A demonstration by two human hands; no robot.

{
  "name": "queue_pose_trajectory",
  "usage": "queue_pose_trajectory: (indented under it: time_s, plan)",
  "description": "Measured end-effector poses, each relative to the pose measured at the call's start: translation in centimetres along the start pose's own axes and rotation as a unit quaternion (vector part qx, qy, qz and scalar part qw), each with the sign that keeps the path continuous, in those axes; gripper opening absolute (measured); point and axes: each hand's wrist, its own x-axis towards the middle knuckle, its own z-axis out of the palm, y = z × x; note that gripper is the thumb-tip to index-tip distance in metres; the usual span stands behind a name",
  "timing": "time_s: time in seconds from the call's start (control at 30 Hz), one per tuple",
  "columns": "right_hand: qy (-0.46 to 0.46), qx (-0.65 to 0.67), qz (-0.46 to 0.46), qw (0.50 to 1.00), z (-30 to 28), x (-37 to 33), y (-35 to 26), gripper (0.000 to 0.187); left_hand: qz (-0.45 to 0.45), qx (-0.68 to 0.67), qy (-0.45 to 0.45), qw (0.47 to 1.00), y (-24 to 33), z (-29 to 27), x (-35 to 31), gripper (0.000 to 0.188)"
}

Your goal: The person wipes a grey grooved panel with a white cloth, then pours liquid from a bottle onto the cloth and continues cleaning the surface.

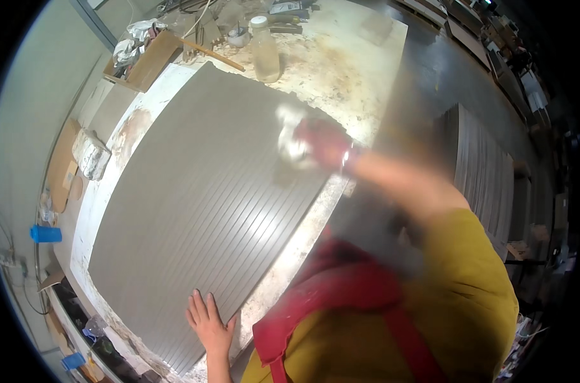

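A large grey-brown panel [175,191] with fine parallel grooves lies flat on the stained white worktable. My left hand [211,324] rests bare on the panel near its lower edge, fingers stretched out and palm down. Toward the panel's far right end, my right hand [325,145] wears a dark red glove and is smeared by motion. It is closed on a white cloth [292,137] that is against or just over the panel. The cloth's shape is blurred. Light glares off the grooves between my two hands.
Beyond the panel stand a clear bottle [265,51] with a white cap, a wooden stick [212,55] and a box [151,64] with crumpled rags. A wrapped white bundle [91,154] and a blue cup [45,233] sit along the left. Stacked boards [484,172] stand on the right.
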Motion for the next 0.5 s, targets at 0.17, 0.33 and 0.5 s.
queue_pose_trajectory:
  time_s: [0.17,0.33,0.5]
  plan:
    - [-0.009,-0.052,0.206,0.977,-1.3,2.1,12.9,0.036,0.027,0.008,0.032,0.999,0.3,0.4,0.9,0.089]
    - [-0.056,-0.005,-0.068,0.996,-1.0,-2.3,-2.8,0.035,0.015,0.020,0.050,0.998,0.0,1.4,0.0,0.086]
    - [-0.072,-0.009,0.138,0.988,-1.3,-0.5,9.3,0.038,0.018,0.031,0.045,0.998,0.1,1.1,0.2,0.084]
